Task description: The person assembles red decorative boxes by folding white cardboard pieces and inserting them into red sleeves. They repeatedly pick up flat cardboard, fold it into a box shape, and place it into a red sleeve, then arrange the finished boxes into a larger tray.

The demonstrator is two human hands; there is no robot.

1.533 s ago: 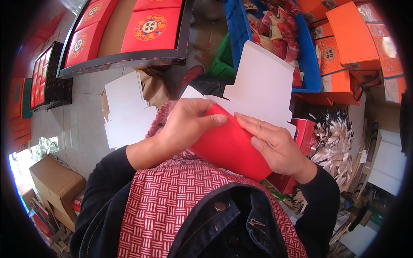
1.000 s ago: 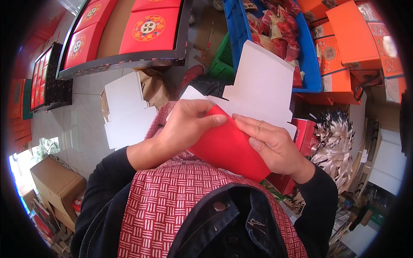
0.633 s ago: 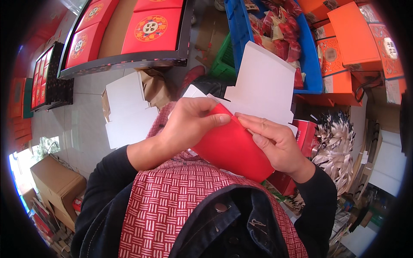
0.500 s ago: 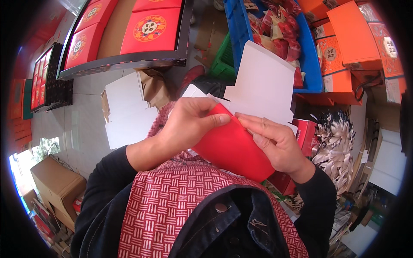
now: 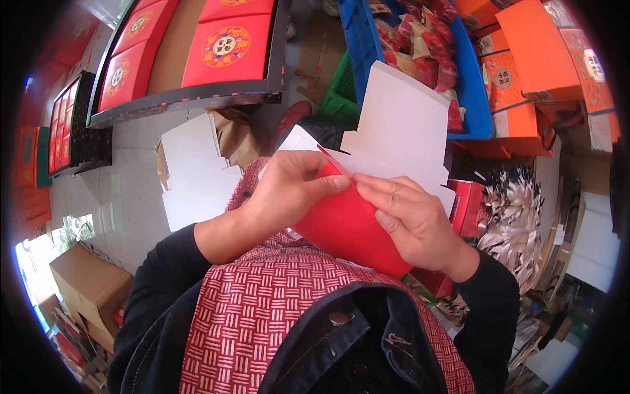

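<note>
Little has moved: both thumbs have crept up the fold. The left hand and right hand pinch the red box blank at chest height, its white flap raised. Press the crease evenly. Beyond, a blue crate.

black sleeves, a red-and-white woven-pattern apron, and a dark denim collar with a metal button.

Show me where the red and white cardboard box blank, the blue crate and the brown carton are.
red and white cardboard box blank (image 5: 400, 131), head view, on its white upper flap.
blue crate (image 5: 476, 98), head view, on its right wall.
brown carton (image 5: 88, 285), head view, on its top face.
</note>
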